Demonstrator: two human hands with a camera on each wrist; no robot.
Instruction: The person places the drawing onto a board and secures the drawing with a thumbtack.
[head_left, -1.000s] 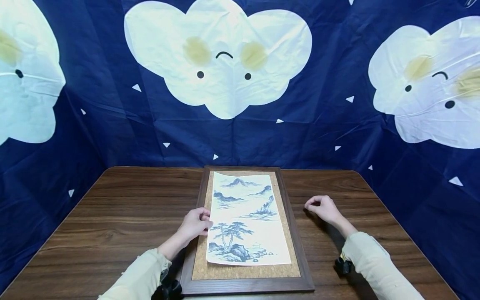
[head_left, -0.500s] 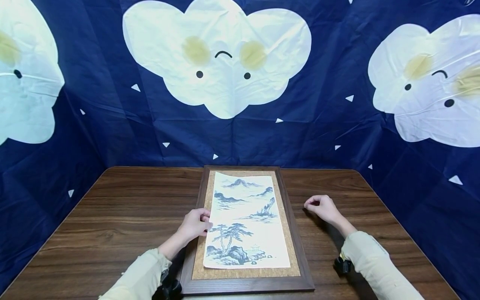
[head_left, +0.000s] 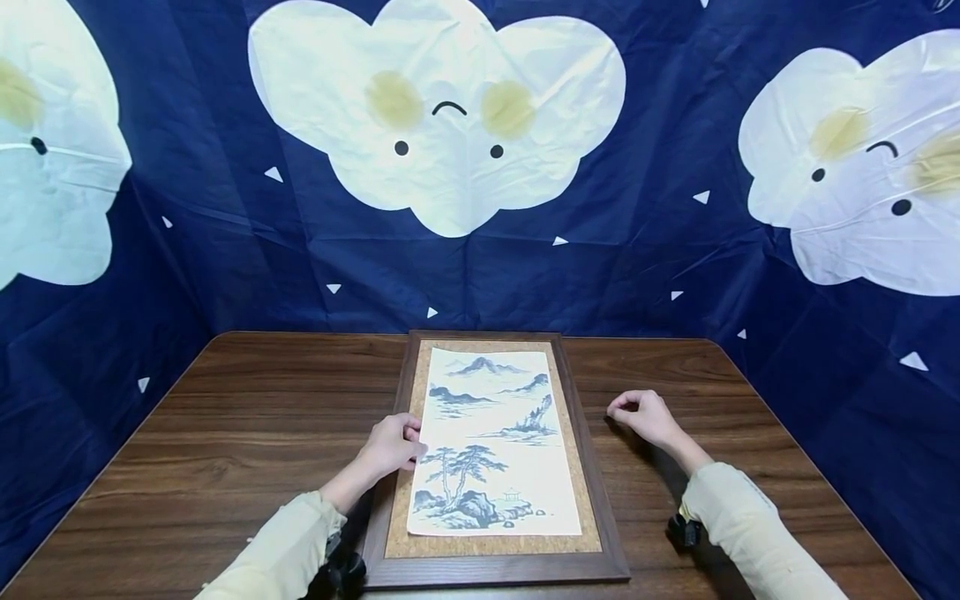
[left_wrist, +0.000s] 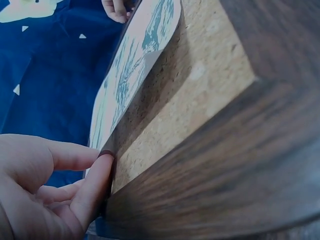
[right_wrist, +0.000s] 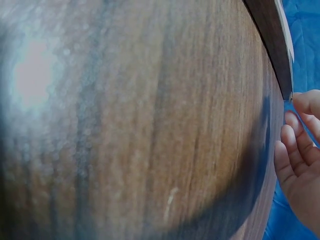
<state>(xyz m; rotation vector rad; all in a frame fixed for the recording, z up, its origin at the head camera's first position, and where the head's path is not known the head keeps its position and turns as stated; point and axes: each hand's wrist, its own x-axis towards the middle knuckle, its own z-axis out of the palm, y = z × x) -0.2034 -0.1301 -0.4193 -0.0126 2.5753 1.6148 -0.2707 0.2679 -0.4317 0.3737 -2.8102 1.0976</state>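
Observation:
A paper print of a blue ink landscape [head_left: 491, 442] lies over a cork board [head_left: 450, 547] in a dark wooden frame [head_left: 502, 571]. At its left edge my left hand [head_left: 392, 442] pinches the paper between thumb and index finger. In the left wrist view, the fingertips [left_wrist: 102, 162] meet at the paper's edge, and the sheet's near corner curls up off the cork. To the right of the frame, my right hand [head_left: 647, 415] rests at the table with its fingers loosely bent. Whether something tiny sits at its fingertips is too small to tell.
The brown wooden table [head_left: 285, 400] extends on both sides of the frame. Behind it and at the sides hangs a dark blue cloth [head_left: 465, 283] with white clouds. A small black device [head_left: 684, 532] is strapped at the right wrist, another [head_left: 345, 575] at the left.
The print's lower end has shifted slightly left and towards me, so the sheet sits a little differently on the cork. Both hands stay nearly in place.

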